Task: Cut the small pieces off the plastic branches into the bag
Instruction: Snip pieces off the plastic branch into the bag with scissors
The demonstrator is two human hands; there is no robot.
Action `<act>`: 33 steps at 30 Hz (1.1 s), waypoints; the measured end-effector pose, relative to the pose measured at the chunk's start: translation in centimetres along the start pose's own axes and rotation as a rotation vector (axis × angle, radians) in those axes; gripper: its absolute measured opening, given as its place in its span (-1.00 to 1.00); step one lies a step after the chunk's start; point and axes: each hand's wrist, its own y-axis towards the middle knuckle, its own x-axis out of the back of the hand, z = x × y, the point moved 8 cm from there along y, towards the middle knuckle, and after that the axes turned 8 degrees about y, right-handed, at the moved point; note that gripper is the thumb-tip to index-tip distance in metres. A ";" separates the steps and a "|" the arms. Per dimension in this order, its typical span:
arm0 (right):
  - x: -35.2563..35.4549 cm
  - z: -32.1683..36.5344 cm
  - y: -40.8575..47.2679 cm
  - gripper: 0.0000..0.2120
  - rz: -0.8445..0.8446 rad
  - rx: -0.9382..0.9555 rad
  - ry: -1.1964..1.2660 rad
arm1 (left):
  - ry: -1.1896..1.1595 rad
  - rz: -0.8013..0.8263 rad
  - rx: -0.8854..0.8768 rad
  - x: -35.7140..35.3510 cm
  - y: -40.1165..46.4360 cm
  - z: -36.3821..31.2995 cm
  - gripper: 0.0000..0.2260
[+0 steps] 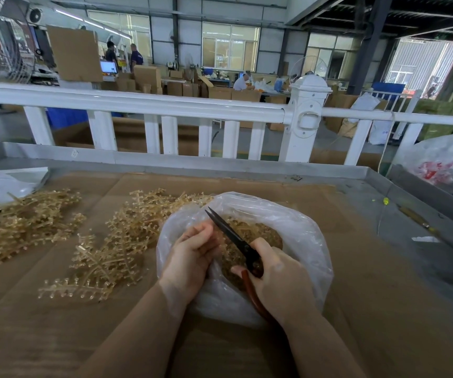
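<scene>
Over the open plastic bag (296, 227), the left hand (192, 252) curls round something hidden, just left of scissors (233, 237) gripped by the right hand (280, 279), blades angled up-left.

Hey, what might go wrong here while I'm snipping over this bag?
The dark blades of the red-handled scissors in the right hand pass right beside the left hand's fingers, so a nick seems possible. The blades also work over the thin clear plastic bag, which could get cut and spill pieces.
</scene>
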 end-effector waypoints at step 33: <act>-0.4 -0.3 -0.3 -0.52 0.056 -0.036 0.009 | -0.007 -0.177 -0.033 0.8 -0.6 -0.2 -0.82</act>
